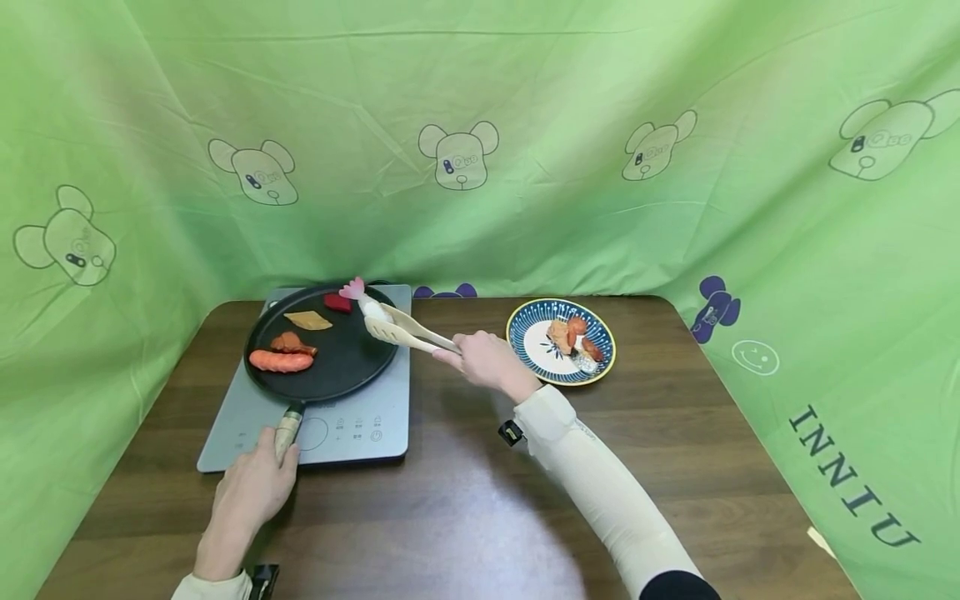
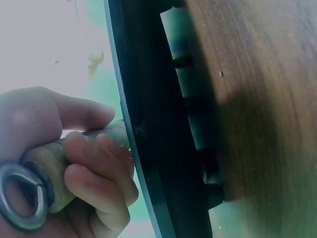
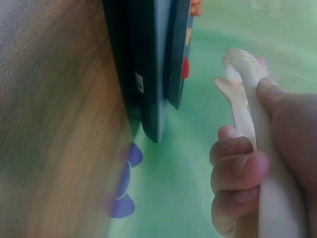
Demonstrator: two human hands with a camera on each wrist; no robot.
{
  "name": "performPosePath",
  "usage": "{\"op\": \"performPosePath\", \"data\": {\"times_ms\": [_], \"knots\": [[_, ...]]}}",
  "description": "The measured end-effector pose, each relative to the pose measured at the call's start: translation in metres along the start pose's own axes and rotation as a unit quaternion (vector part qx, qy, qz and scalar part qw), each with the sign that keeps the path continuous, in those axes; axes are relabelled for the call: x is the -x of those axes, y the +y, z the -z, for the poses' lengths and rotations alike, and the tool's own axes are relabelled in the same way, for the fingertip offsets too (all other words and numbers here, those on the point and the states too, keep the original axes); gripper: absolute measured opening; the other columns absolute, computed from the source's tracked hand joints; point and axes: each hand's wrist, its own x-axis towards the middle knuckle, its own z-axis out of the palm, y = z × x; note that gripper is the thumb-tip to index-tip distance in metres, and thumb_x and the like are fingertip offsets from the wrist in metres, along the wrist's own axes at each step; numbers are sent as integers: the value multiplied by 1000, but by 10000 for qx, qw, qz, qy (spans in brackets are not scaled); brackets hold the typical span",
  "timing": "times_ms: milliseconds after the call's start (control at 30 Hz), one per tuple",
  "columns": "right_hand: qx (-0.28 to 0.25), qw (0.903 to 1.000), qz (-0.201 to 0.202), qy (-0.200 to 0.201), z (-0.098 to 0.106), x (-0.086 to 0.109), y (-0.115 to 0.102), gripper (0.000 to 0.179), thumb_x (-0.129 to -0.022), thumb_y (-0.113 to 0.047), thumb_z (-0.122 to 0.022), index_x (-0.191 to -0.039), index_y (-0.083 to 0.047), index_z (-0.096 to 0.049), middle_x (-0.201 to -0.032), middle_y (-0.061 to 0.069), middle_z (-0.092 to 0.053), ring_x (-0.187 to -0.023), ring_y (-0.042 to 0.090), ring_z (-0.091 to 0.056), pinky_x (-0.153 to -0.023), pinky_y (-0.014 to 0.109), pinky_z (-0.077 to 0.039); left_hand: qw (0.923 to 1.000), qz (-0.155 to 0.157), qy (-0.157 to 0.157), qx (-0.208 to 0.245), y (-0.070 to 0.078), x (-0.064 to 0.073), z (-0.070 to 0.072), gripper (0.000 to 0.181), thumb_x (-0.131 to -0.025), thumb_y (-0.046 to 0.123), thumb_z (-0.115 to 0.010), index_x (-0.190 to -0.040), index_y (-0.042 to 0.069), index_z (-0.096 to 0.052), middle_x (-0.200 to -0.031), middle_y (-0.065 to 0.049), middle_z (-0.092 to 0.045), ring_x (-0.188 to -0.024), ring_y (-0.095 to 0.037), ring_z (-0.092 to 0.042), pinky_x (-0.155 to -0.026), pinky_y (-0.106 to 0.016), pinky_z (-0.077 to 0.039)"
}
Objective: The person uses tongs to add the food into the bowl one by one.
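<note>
My left hand (image 1: pixel 253 483) grips the wooden handle (image 1: pixel 287 431) of a black frying pan (image 1: pixel 348 362); its fingers curl round the handle, which ends in a metal ring (image 2: pixel 25 198). A pair of cream tongs (image 1: pixel 408 333) is in my right hand (image 1: pixel 487 360), thumb on one arm and fingers round the other. The tongs' tips pinch a white toy shrimp with a pink tail (image 1: pixel 352 289), over the pan's right side. In the pan lie a scored sausage (image 1: pixel 281 361), a brown drumstick-like piece (image 1: pixel 291 342), a tan flat piece (image 1: pixel 308 320) and a red piece (image 1: pixel 337 302).
Under the pan is a grey induction cooktop (image 1: pixel 390 400) with touch controls at its front. To the right stands a blue-patterned plate (image 1: pixel 525 333) with several food pieces on it. The wooden table (image 1: pixel 465 517) is backed by a green printed cloth (image 1: pixel 540 233).
</note>
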Motion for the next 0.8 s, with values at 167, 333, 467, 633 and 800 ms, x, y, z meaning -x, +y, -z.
{"op": "performPosePath", "data": {"times_ms": [167,333,467,633,800], "knots": [[138,9998,135,-87,-4,-6,-4,47,-95,-57,-42,-75,-15,-51,-59,0,-47,-53,18,-50,-52,35,-40,10000,0,-75,34,-1,-1,0,55,-99,33,-40,-132,-9,-26,-72,-16,-49,-58,-27,-46,-49,-39,-35],[326,9993,117,-120,-6,-12,-7,48,-94,-59,-41,-77,-16,-53,-61,0,-50,-55,18,-51,-52,35,-41,9999,-2,-99,65,-1,-2,0,55,-99,33,-39,-131,-9,-26,-70,-14,-47,-57,-27,-45,-48,-38,-34],[328,9993,68,-139,-7,-15,-9,48,-94,-59,-41,-77,-17,-54,-62,0,-51,-55,19,-52,-52,36,-41,9999,9,-112,64,1,-2,1,55,-99,33,-39,-131,-9,-26,-70,-13,-46,-57,-26,-44,-48,-37,-34],[285,9992,22,-281,-9,-17,-11,48,-94,-60,-40,-78,-17,-54,-63,0,-52,-56,20,-53,-51,36,-41,9998,67,-198,36,1,-1,1,57,-99,34,-40,-132,-10,-26,-72,-15,-48,-58,-26,-45,-48,-37,-35],[203,9993,100,-300,-9,-18,-16,48,-94,-59,-39,-81,-16,-56,-65,1,-53,-56,20,-52,-51,36,-41,9997,97,-218,-44,1,-1,1,60,-99,35,-40,-134,-11,-24,-76,-18,-51,-59,-27,-46,-50,-38,-36]]}}
